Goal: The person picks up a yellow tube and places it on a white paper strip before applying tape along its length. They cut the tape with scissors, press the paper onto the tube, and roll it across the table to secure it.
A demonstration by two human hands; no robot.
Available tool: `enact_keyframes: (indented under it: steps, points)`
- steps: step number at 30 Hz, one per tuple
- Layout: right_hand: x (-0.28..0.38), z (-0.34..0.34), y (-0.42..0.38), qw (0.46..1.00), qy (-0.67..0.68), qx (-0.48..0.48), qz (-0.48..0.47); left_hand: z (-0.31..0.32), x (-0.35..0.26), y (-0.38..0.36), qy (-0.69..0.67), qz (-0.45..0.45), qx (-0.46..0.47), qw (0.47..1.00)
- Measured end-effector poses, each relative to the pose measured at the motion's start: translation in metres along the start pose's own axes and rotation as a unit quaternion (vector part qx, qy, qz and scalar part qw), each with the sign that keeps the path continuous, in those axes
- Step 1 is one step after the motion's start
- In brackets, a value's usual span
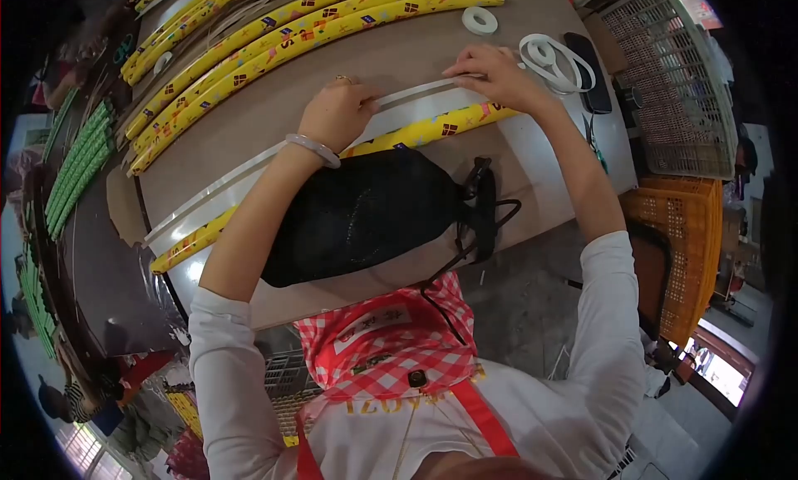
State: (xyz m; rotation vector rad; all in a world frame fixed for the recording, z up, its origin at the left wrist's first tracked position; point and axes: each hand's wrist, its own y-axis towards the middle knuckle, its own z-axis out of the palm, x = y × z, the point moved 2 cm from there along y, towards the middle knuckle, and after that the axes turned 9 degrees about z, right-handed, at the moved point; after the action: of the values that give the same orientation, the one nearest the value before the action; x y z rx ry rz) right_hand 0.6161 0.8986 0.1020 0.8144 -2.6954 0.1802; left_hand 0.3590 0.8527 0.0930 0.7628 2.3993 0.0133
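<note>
A long white strip (216, 179) runs slantwise across the table, and looks like flat tape or ribbon. My left hand (334, 114), with a bracelet at the wrist, is closed with its fingertips at the strip. Farther right, my right hand (497, 77) pinches the strip near its right end. Just nearer to me, a yellow patterned tube (424, 133) lies alongside it, partly hidden by my left forearm and a black drawstring bag (357, 218). That bag rests at the table's front edge.
Several yellow patterned tubes (274, 60) lie at the back. On the right are a white tape roll (491, 19), loose white coils (540, 54), a black phone-like object (588, 74) and scissors (595, 143). Plastic baskets (673, 81) and an orange crate (694, 247) stand beyond. Green tubes (79, 168) lie left.
</note>
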Motion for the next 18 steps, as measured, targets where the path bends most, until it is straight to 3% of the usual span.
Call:
enact_keyframes:
  steps: [4,7,9,16,18]
  points:
    - [-0.003,0.002,-0.001,1.000,0.017,-0.022,-0.004,0.000,-0.001,-0.001,0.004,0.017,-0.007,1.000]
    - [-0.002,0.000,-0.004,0.997,-0.040,-0.037,-0.056,0.003,-0.002,-0.003,0.030,0.038,-0.032,0.998]
    - [-0.001,-0.001,-0.005,0.976,-0.170,-0.062,-0.118,0.004,0.000,-0.004,0.031,0.036,-0.028,0.998]
    - [0.000,-0.007,-0.015,0.961,-0.239,-0.044,-0.132,0.008,0.004,-0.005,0.038,0.031,-0.028,0.998]
    - [-0.003,-0.010,-0.017,0.997,-0.013,-0.057,-0.055,0.006,0.002,-0.006,0.036,0.021,-0.027,0.999]
